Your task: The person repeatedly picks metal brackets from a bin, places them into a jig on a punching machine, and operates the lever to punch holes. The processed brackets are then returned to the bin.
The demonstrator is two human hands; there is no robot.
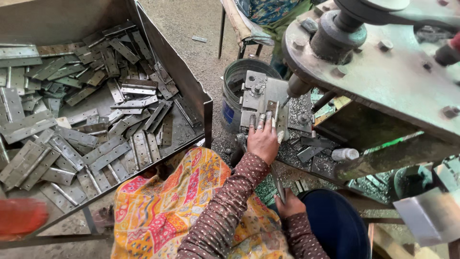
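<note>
The left hand [263, 140] is pressing flat against a metal hinge [274, 115] that is standing on the grey steel jig plate [261, 96] under the drill bit [286, 101] — fingers spread and laid along the piece, pinning it rather than wrapping around it. The right hand [287, 204] is sitting low, near the lap, its grip closing around a slim metal rod [277, 180] that is running up toward the machine. Glittering metal shavings [297, 144] are lying thick across the surface around the jig, with a small white plastic bottle [345, 154] lying on its side among them. Just behind the jig a dull grey bucket [239, 91] is standing on the gritty floor. Off to the left, a big sheet-metal bin [191, 91] is holding a heap of flat, rectangular steel hinges [96, 120] — matte, scuffed, overlapping every which way. A bright patterned cloth [163, 211] is draping over the lap.
</note>
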